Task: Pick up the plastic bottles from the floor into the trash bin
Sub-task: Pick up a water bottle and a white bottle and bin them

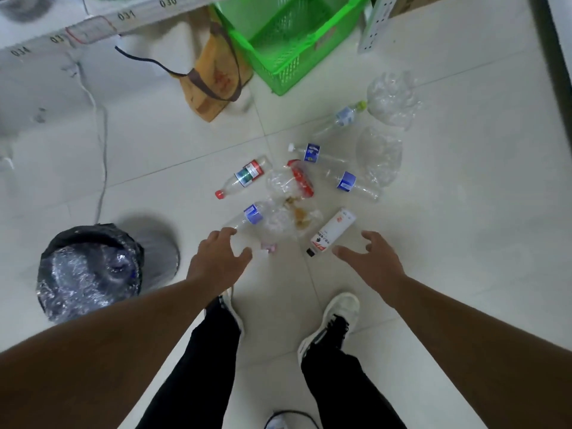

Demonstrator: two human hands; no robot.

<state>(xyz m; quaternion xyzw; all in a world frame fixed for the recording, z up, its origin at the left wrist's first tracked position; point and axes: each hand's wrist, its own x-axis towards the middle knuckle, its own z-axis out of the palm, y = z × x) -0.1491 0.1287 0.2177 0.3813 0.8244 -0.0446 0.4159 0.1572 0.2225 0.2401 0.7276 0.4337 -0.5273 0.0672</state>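
Note:
Several plastic bottles lie scattered on the pale tiled floor ahead of my feet. Nearest are a clear bottle with a blue label (252, 214) and a white bottle with a black cap (331, 232). Farther off lie a red-capped bottle (243, 178), a crushed bottle with a red label (301, 178) and more blue-labelled ones (346, 181). My left hand (218, 258) hovers open just short of the clear blue-labelled bottle. My right hand (371, 258) hangs open to the right of the white bottle. The trash bin (89, 270), lined with a black bag, stands at the left and holds crushed plastic.
A green plastic crate (294, 41) stands at the back, with a brown paper bag (213, 75) beside it. A white cable (102, 144) runs across the floor at the left. Large crumpled clear bottles (390, 100) lie at the far right of the pile. My shoes (334, 323) stand below the hands.

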